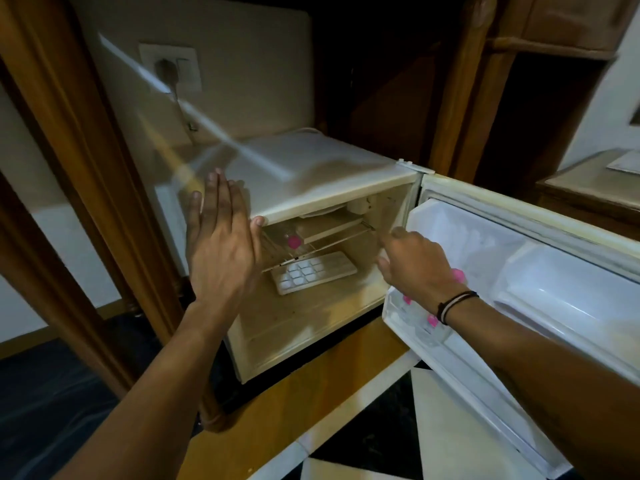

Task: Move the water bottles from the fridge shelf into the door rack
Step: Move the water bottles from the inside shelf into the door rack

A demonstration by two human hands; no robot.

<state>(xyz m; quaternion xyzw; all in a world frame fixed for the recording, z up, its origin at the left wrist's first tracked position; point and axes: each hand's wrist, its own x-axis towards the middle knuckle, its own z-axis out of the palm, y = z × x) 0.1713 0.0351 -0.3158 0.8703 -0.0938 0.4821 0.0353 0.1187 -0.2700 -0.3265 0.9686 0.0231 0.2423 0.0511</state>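
The small white fridge stands open, its door swung out to the right. One clear bottle with a pink cap lies on the wire shelf inside. Three more pink caps show in the lower door rack, partly hidden under my right wrist. My left hand lies flat against the fridge's upper left front corner, thumb on the top edge, holding nothing. My right hand hovers between the rack and the fridge opening. Its fingers are loosely curled toward the shelf, with nothing seen in them.
A white ice cube tray lies inside the fridge below the wire shelf. The door has a wide moulded compartment on the right. Wooden cabinet posts flank the fridge on the left, and a wall socket sits behind it.
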